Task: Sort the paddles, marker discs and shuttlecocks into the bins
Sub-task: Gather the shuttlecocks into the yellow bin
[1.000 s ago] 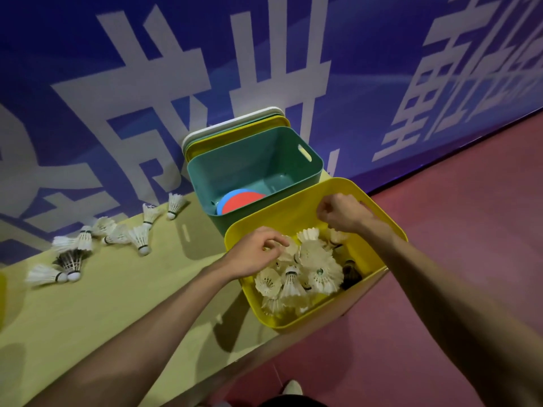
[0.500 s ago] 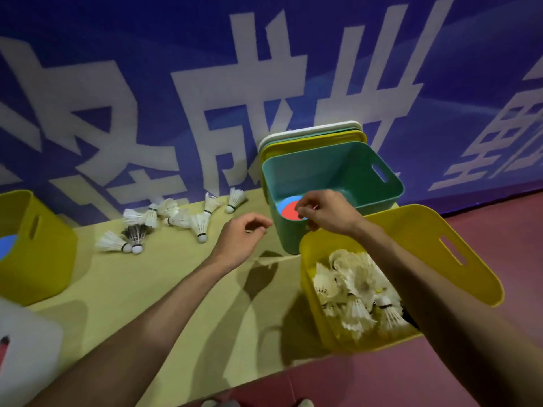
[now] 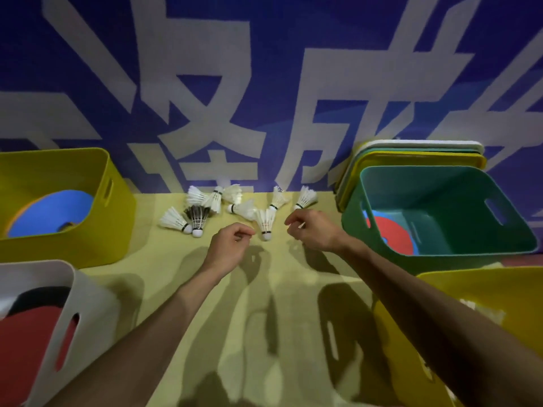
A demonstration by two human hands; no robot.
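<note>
A yellow-green table (image 3: pixel 164 292) is occupied by loose shuttlecocks (image 3: pixel 235 208), two yellow bins (image 3: pixel 88 248), a green bin (image 3: pixel 440 245) and a white bin (image 3: pixel 85 292)

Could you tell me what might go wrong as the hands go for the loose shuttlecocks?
1. The shuttlecocks lie bunched and overlapping, so lifting one may drag or scatter its neighbours.
2. The nearest shuttlecock sits between the left hand and right hand; both may reach for it and collide.
3. The dark shuttlecock could be overlooked among the white ones.
</note>
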